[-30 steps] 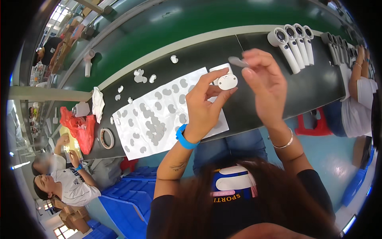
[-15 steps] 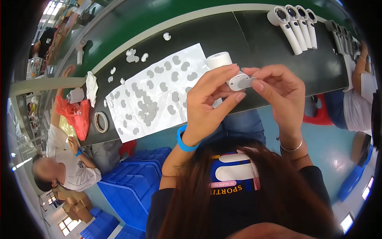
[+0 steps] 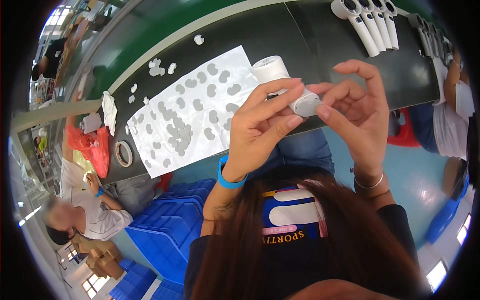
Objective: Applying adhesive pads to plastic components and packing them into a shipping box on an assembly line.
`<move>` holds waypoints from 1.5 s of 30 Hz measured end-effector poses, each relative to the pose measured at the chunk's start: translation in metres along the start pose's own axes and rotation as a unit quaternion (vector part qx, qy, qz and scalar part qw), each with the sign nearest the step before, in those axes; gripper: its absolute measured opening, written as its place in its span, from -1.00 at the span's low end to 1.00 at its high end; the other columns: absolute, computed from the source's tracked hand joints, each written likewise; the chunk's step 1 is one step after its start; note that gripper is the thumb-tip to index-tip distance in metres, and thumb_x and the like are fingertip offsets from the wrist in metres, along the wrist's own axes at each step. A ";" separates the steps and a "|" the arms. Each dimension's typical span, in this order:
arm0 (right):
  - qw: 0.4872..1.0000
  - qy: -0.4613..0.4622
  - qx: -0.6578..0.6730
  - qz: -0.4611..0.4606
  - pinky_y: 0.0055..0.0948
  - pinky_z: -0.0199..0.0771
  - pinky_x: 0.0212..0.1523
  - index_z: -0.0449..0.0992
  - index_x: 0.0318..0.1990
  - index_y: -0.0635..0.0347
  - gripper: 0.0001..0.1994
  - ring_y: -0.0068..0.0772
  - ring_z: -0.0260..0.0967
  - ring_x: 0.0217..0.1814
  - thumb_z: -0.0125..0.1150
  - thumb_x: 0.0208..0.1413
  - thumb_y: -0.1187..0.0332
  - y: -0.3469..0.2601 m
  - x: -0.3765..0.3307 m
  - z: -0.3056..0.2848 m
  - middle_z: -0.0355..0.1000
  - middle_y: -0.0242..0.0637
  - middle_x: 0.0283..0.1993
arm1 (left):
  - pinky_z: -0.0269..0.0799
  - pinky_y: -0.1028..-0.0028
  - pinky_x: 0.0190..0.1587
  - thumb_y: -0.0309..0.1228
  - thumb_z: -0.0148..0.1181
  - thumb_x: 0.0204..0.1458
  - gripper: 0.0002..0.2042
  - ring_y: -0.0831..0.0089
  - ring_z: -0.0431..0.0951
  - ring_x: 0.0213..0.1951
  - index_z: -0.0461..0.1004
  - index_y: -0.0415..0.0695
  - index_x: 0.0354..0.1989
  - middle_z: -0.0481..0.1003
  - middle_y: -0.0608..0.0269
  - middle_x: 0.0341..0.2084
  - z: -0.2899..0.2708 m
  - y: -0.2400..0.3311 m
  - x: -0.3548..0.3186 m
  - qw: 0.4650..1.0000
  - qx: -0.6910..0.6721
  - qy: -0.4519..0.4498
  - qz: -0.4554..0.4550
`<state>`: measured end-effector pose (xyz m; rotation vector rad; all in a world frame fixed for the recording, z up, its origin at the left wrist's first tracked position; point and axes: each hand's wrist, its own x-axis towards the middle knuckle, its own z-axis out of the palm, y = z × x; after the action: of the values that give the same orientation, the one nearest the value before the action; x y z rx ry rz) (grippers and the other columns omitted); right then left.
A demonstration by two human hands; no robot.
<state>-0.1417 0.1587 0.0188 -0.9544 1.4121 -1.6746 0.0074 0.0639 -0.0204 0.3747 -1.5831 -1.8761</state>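
My left hand (image 3: 265,117) is wrapped round a white handheld fan (image 3: 270,68), whose round head points away from me. The end of its handle shows between my fingers and faces right. A thin grey pad (image 3: 306,106) with a rounded outline lies over that end face. My right hand (image 3: 357,107) has its thumb at the pad's edge and its index finger by the handle's rim, with the other fingers raised and curled. Several similar grey notched pads (image 3: 180,131) lie on a white sheet (image 3: 195,156) to the left. My left palm hides most of the handle.
Several white handheld fans (image 3: 364,35) lie at the far right of the dark table (image 3: 320,35). Small white parts (image 3: 157,70) sit beyond the sheet. A tape roll (image 3: 123,153), red bag (image 3: 92,147) and seated co-worker (image 3: 95,212) are left. Blue crates (image 3: 160,232) stand below.
The grey pad now covers more of the handle's end face. More of the fan head shows past my left hand. My right middle and other fingers have lifted and spread. The view has shifted slightly.
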 end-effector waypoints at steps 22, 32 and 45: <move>1.000 -0.008 -0.023 0.002 -0.56 0.40 -0.13 0.19 0.02 0.24 -0.51 -0.37 0.43 -0.06 0.23 -0.08 0.65 -0.001 0.001 0.000 0.40 -0.32 -0.43 | 0.58 0.33 -0.11 -0.53 0.12 0.06 -0.70 0.20 0.47 -0.03 0.45 -0.26 0.00 0.33 -0.06 0.05 0.001 0.003 0.001 1.000 0.011 0.019 -0.021; 1.000 -0.003 -0.031 -0.001 -0.56 0.41 -0.14 0.17 -0.01 0.21 -0.52 -0.39 0.44 -0.08 0.24 -0.08 0.63 -0.001 0.001 -0.001 0.41 -0.32 -0.44 | 0.53 0.46 -0.05 -0.64 0.08 0.06 -0.69 0.33 0.50 -0.07 0.43 -0.30 0.02 0.28 0.04 0.08 0.000 0.004 0.002 1.000 -0.008 0.001 -0.023; 0.999 -0.003 -0.047 -0.001 -0.60 0.40 -0.17 0.17 -0.04 0.20 -0.54 -0.43 0.45 -0.10 0.25 -0.08 0.62 -0.001 0.001 0.001 0.41 -0.33 -0.46 | 0.53 0.46 -0.04 -0.64 0.09 0.06 -0.69 0.34 0.49 -0.07 0.43 -0.30 0.02 0.28 0.05 0.07 0.000 0.003 0.001 1.000 -0.014 0.009 -0.026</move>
<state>-0.1414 0.1571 0.0199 -1.0126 1.4974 -1.6186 0.0080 0.0632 -0.0171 0.4233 -1.5473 -1.9274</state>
